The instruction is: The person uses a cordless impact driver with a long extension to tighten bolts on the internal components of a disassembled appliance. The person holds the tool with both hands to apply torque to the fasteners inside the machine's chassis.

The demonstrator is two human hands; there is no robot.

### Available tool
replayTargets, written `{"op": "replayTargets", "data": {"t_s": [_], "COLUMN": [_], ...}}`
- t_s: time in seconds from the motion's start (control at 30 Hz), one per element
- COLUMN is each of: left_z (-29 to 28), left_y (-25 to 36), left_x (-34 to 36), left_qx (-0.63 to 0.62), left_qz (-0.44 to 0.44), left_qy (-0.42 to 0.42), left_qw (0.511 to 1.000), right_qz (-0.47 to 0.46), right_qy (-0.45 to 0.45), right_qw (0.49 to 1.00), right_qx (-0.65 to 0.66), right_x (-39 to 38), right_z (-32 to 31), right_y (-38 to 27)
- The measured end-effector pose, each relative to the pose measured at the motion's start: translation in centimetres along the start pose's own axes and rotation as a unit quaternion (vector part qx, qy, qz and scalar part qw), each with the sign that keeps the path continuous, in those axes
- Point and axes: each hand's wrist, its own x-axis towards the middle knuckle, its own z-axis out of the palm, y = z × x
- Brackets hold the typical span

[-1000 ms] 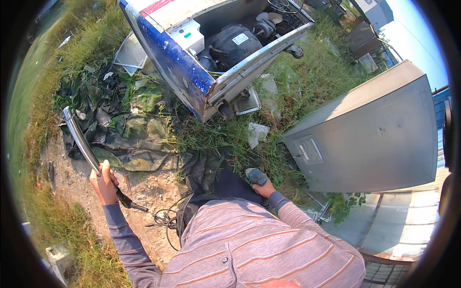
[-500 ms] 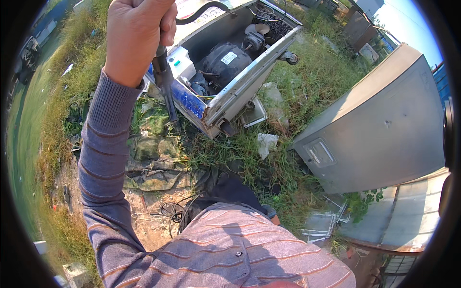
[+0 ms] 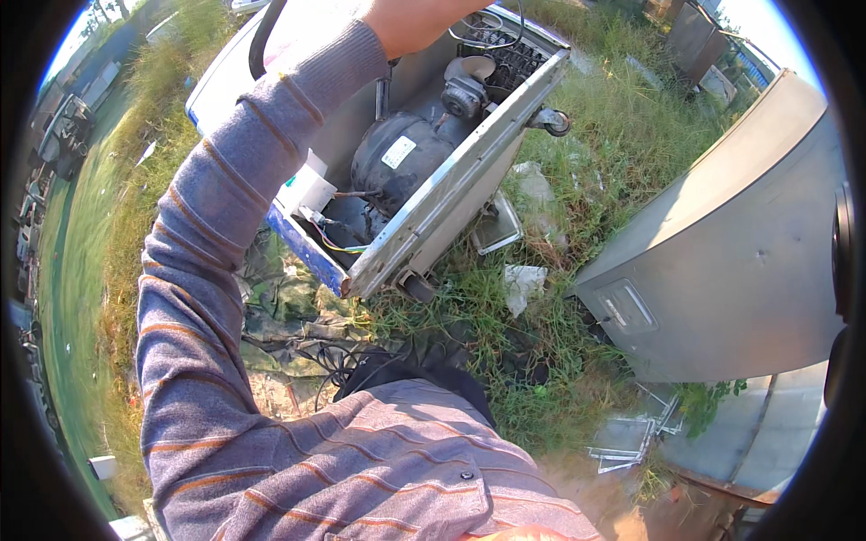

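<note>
My left hand reaches over an overturned refrigeration cabinet with its machine compartment exposed. Its fingers are cut off by the top edge. From under the hand a tubular metal tool end points down at the black compressor, which carries a white label. Whether the two touch I cannot tell. A thick black hose curves beside my sleeve. Near the compressor lie a white box with loose wires, a small fan motor and condenser coils. My right hand is out of view.
A large grey metal cabinet stands tilted on the right. Caster wheels stick out from the refrigeration cabinet. Black cables lie by my legs, with a white frame and a white scrap in the grass.
My left hand has swung right with the tool, from the cabinet's left corner to above the compressor. The view has shifted, so the cabinet sits lower.
</note>
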Motion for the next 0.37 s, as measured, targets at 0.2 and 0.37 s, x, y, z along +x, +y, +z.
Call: {"op": "replayTargets", "data": {"t_s": [0.2, 0.37], "left_z": [0.4, 0.2], "left_y": [-7.2, -12.2], "left_x": [2.0, 2.0], "left_qx": [-0.010, 0.036], "left_qz": [-0.050, -0.117], "left_qy": [-0.115, -0.136], "left_qw": [0.992, 0.983], "right_qz": [-0.035, -0.005], "right_qy": [0.055, 0.040], "right_qw": [0.996, 0.999], "right_qx": [0.064, 0.029], "right_x": [-1.4, -4.6], "right_z": [1.9, 2.1], "right_y": [-0.4, -1.3]}}
